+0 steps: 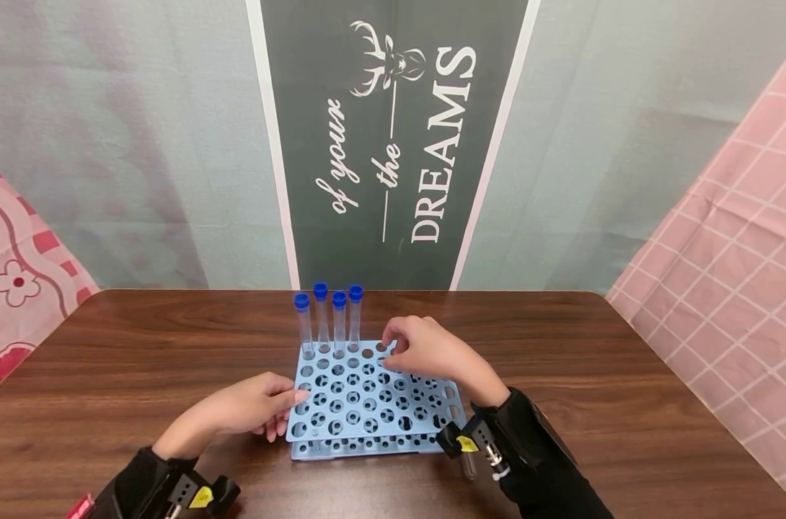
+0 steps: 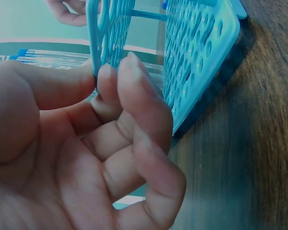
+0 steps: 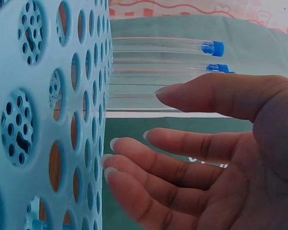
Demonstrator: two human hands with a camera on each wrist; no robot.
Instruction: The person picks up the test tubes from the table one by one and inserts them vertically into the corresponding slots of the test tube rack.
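Note:
A light-blue two-level test tube rack [image 1: 367,437] with rows of round holes stands on the table. My left hand [image 1: 253,404] holds its left edge; in the left wrist view the thumb [image 2: 62,88] and index finger pinch the upper plate's rim. Several clear test tubes [image 1: 339,326] with blue caps stand upright in the rack's back-left holes. Over the back row, just right of these tubes, is my right hand [image 1: 428,349]. In the right wrist view its thumb [image 3: 201,98] and fingers [image 3: 177,167] are spread apart with nothing between them, fingertips close to the upper plate.
The brown wooden table [image 1: 626,404] extends on both sides of the rack. A clear rounded tube end [image 1: 469,467] shows by the rack's front-right corner, partly hidden by the right wrist gear. Behind the table hangs a printed curtain [image 1: 562,180].

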